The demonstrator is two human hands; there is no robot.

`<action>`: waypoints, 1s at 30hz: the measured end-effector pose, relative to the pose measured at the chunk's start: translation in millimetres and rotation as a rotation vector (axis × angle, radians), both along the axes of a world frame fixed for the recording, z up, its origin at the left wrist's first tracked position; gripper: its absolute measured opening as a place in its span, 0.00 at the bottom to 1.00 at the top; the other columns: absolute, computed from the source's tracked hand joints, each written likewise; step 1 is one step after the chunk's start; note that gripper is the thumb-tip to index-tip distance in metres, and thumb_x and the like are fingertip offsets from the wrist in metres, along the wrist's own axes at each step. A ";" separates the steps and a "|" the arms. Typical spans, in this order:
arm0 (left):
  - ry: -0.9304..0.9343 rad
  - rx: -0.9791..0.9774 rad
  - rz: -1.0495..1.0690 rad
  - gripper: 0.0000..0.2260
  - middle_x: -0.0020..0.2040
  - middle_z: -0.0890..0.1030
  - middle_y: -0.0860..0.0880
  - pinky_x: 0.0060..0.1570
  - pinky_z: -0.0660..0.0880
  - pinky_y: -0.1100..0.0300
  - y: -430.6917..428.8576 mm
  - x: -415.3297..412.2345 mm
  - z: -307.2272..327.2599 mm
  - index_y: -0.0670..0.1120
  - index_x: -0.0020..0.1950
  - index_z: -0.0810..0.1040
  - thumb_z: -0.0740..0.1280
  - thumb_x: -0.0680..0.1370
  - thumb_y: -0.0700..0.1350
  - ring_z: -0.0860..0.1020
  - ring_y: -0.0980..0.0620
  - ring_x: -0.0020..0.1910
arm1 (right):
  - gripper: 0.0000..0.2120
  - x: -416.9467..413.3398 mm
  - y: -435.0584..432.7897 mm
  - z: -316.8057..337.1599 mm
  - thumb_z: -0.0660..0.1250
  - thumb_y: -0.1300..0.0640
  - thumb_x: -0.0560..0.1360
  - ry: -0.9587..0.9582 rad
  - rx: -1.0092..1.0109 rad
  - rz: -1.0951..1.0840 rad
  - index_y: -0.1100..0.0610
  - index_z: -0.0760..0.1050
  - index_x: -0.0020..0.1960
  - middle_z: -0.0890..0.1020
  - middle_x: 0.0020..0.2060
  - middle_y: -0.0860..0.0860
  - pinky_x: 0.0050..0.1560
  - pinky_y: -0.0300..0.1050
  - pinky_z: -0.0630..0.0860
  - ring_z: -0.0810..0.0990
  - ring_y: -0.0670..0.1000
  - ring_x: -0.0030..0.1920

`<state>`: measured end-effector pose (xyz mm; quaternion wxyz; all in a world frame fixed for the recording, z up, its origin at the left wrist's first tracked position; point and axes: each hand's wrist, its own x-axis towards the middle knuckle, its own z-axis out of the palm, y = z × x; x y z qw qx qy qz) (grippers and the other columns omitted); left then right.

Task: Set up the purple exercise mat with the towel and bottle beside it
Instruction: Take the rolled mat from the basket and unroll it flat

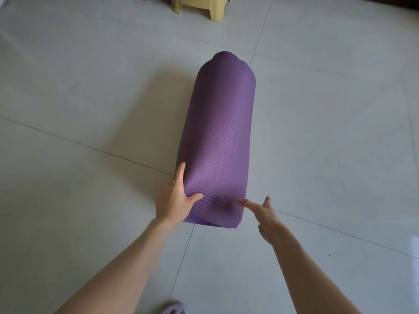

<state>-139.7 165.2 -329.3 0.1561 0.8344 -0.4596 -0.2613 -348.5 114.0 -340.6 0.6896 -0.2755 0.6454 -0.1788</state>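
The purple exercise mat (pixel 221 137) lies rolled up on the pale tiled floor, its long axis running away from me. My left hand (pixel 175 198) grips the near left end of the roll, thumb on top and fingers along its side. At the near right end my right hand (pixel 264 214) hovers with fingers spread, fingertips touching or just off the ribbed surface. No towel or bottle is in view.
A yellow plastic stool (pixel 199 6) stands at the far edge of the floor, beyond the mat. A purple slipper (pixel 174 309) shows at the bottom edge between my arms. Grey floor tiles (pixel 90 98) spread on both sides of the roll.
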 end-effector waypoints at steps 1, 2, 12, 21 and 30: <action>-0.032 -0.009 -0.020 0.43 0.68 0.74 0.47 0.51 0.72 0.52 5.6 -8.0 -10.7 0.53 0.78 0.52 0.73 0.70 0.55 0.76 0.42 0.60 | 0.55 1.9 -7.4 -5.4 0.77 0.53 0.68 0.014 -0.070 0.027 0.57 0.40 0.78 0.57 0.76 0.53 0.70 0.49 0.56 0.59 0.53 0.74; -0.071 -0.011 -0.043 0.43 0.69 0.72 0.47 0.50 0.72 0.52 9.1 -15.0 -20.0 0.53 0.78 0.51 0.72 0.71 0.56 0.75 0.42 0.61 | 0.55 6.4 -15.4 -6.8 0.77 0.51 0.67 0.004 -0.133 0.062 0.57 0.40 0.78 0.57 0.76 0.51 0.68 0.46 0.59 0.61 0.52 0.74; -0.306 -0.210 -0.129 0.38 0.55 0.76 0.45 0.48 0.73 0.50 14.0 -33.7 -71.9 0.50 0.69 0.70 0.55 0.68 0.72 0.76 0.42 0.51 | 0.73 56.6 -74.7 -45.5 0.70 0.22 0.40 0.269 -0.343 0.142 0.52 0.50 0.76 0.61 0.74 0.55 0.71 0.62 0.62 0.63 0.61 0.72; 0.185 -0.119 0.233 0.28 0.59 0.76 0.42 0.61 0.68 0.50 -64.9 29.7 -124.6 0.42 0.60 0.75 0.61 0.75 0.65 0.73 0.40 0.61 | 0.65 42.5 -99.4 -70.6 0.78 0.31 0.46 0.362 -0.414 0.152 0.57 0.54 0.73 0.69 0.69 0.56 0.68 0.56 0.69 0.71 0.58 0.67; 0.879 0.085 0.202 0.35 0.49 0.86 0.49 0.60 0.75 0.50 -64.5 26.6 -135.9 0.49 0.56 0.82 0.64 0.64 0.75 0.83 0.48 0.50 | 0.47 5.6 -91.7 -79.2 0.81 0.39 0.48 0.331 -0.505 0.034 0.56 0.68 0.60 0.78 0.58 0.53 0.60 0.53 0.76 0.78 0.55 0.56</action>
